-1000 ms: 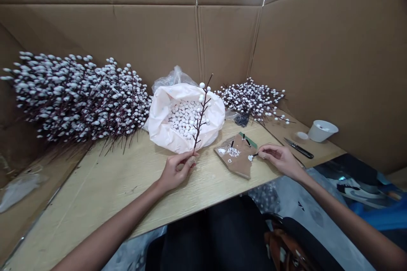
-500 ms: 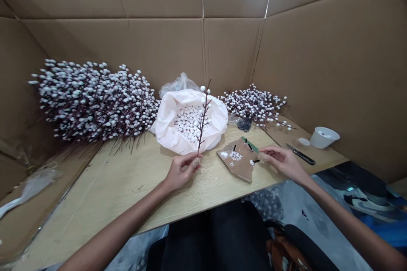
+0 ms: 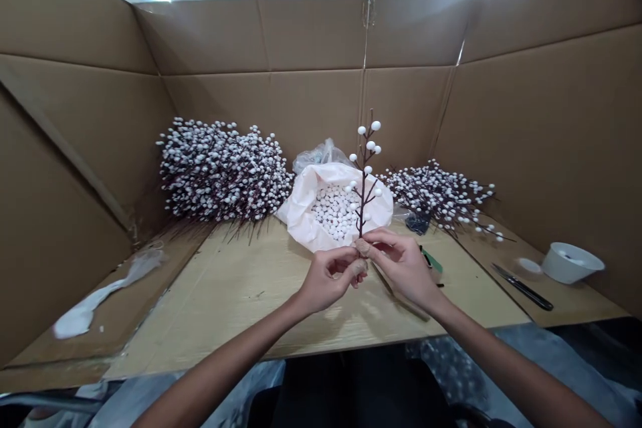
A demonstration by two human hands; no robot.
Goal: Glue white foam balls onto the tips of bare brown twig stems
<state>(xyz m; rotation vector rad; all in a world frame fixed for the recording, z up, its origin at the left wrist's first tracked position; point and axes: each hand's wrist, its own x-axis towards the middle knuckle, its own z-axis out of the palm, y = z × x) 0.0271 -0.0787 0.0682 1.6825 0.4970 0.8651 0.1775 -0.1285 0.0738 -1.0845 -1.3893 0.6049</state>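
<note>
A dark brown artificial berry twig (image 3: 362, 197) stands upright in my hands, with several white balls on its short side branches. My left hand (image 3: 328, 277) pinches the bottom of its stem. Just above, my right hand (image 3: 398, 264) has thumb and fingers closed around the lower stem. Right behind the twig is a white plastic bag (image 3: 303, 217), open at the top and full of loose white foam balls (image 3: 335, 214). Beneath my right hand lies a cardboard piece (image 3: 396, 297) with a green edge, mostly hidden by the hand.
A large heap of finished berry twigs (image 3: 225, 170) lies at the back left, a smaller bunch (image 3: 441, 194) at the back right. On the right are a utility knife (image 3: 524, 287), a round lid (image 3: 529, 267) and a white tub (image 3: 572, 264). Cardboard walls (image 3: 311, 103) enclose the table.
My right hand has left the cardboard piece and come over to the twig's stem. My left hand still holds the twig, which shows more white balls. The view has tilted up and turned left.
</note>
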